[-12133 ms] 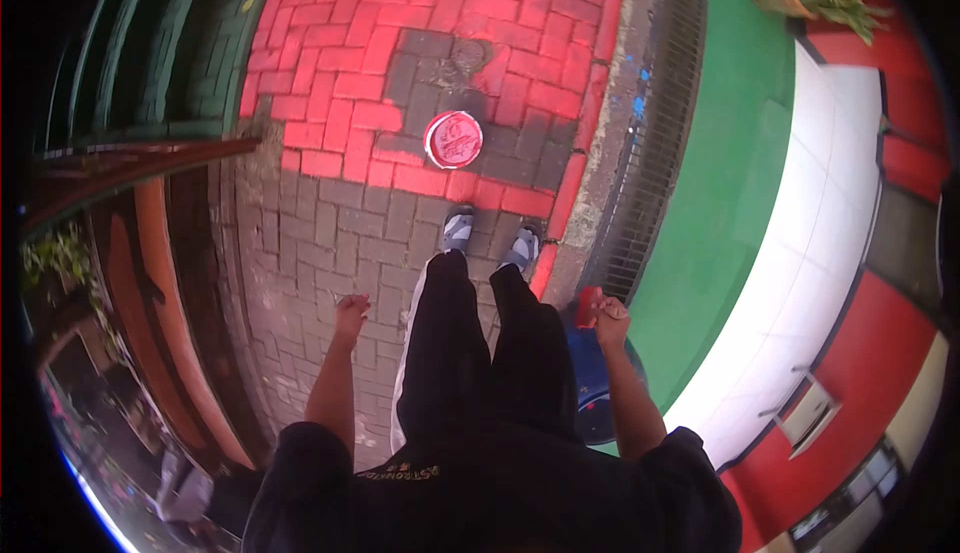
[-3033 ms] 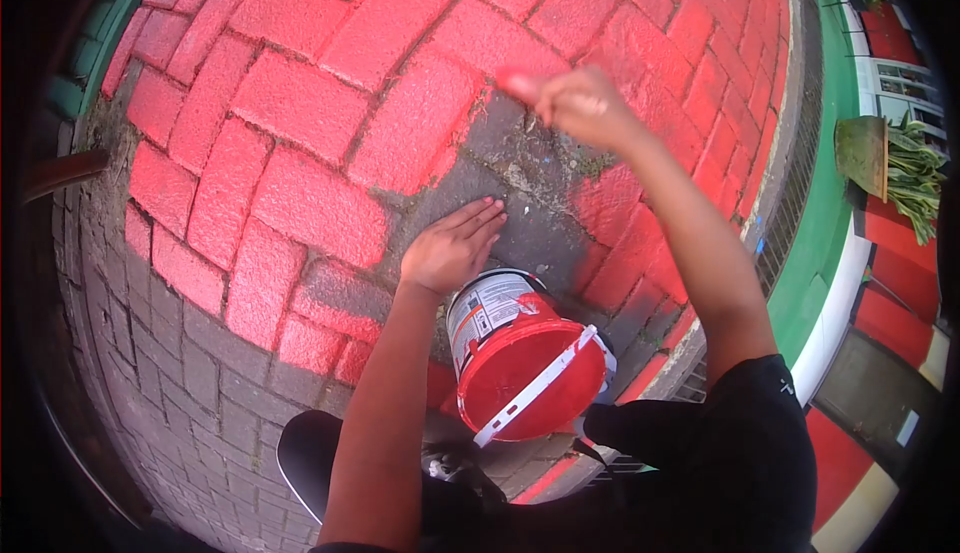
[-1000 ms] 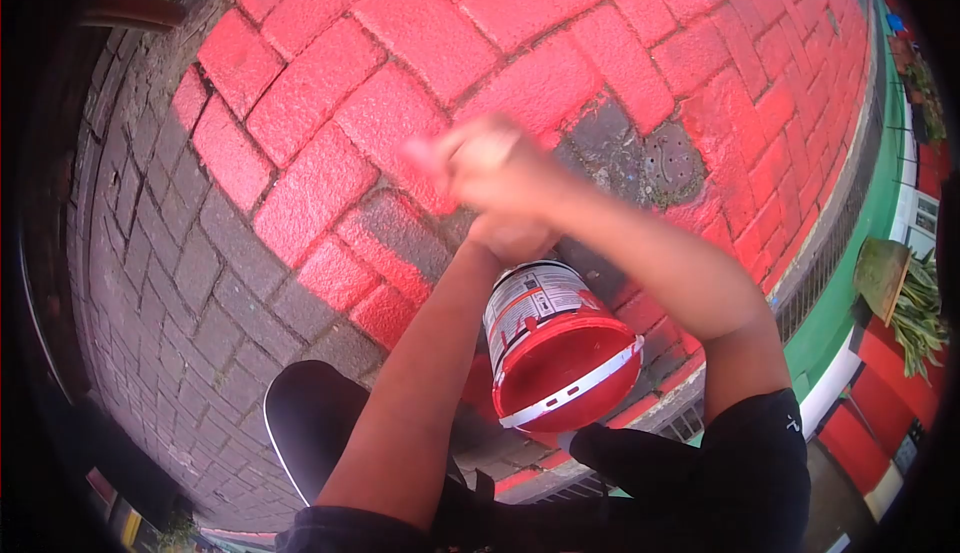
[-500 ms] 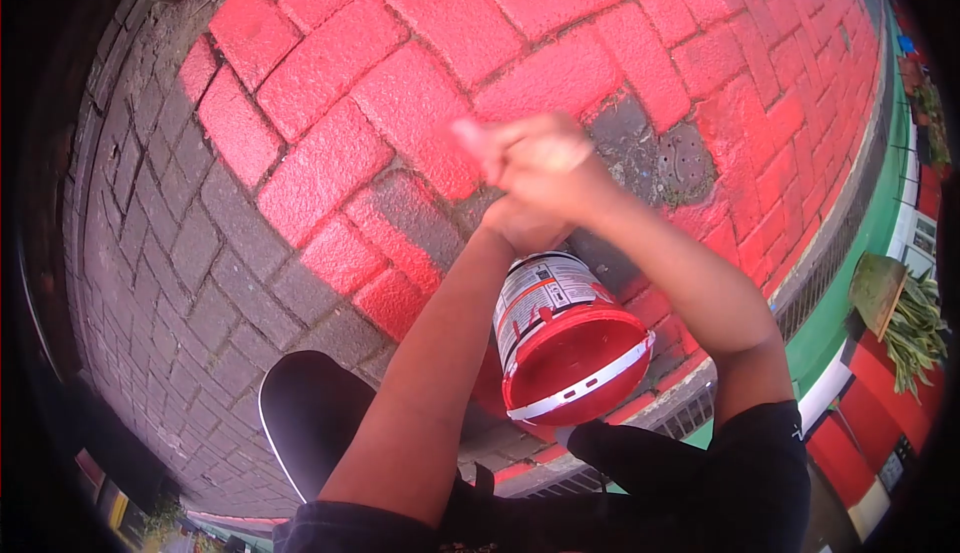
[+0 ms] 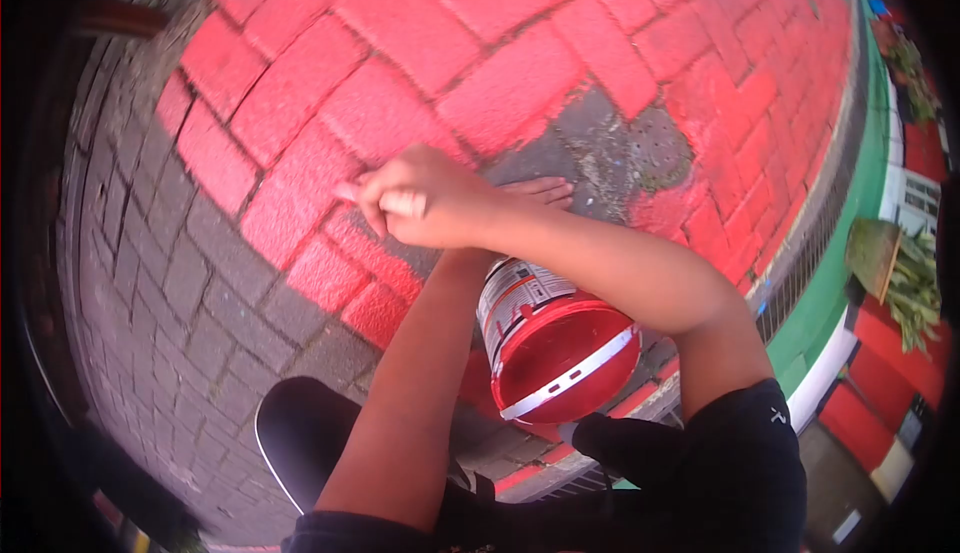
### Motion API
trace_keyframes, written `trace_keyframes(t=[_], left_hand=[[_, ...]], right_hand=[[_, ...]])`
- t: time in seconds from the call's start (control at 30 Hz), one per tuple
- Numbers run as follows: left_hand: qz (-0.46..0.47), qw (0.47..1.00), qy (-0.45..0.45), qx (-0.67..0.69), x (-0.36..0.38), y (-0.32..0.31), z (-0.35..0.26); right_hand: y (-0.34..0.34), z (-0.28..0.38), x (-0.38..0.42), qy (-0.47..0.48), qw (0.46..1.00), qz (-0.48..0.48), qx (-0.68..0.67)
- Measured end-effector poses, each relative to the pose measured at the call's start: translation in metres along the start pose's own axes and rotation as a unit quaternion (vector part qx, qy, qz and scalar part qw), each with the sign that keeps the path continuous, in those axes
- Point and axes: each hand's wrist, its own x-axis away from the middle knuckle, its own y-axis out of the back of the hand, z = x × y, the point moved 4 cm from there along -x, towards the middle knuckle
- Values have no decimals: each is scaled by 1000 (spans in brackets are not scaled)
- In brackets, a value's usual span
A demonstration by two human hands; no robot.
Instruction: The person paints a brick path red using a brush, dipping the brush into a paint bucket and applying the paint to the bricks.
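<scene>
Red-painted brick paving (image 5: 420, 23) fills most of the view, with bare grey bricks (image 5: 170, 293) on the near-left side of the paint bucket (image 5: 555, 338). That bucket, open and full of red paint with a white bail handle across its mouth, stands on the bricks just beyond the person's dark-clothed knees. Beyond the bucket, the right hand (image 5: 425, 198) reaches across over the left forearm, fingers curled tight around a pale handle (image 5: 375, 198) whose working end cannot be made out. Behind it, the left hand (image 5: 535, 190) lies mostly hidden, fingertips flat on an unpainted patch.
</scene>
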Motion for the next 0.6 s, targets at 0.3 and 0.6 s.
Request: trace_keyframes(t=[0.3, 0.6], left_hand=[[29, 997, 60, -48, -24, 43, -33], [46, 996, 49, -63, -32, 45, -34]], right_hand=[[267, -100, 146, -300, 854, -412, 106], [175, -15, 129, -158, 955, -13, 252]])
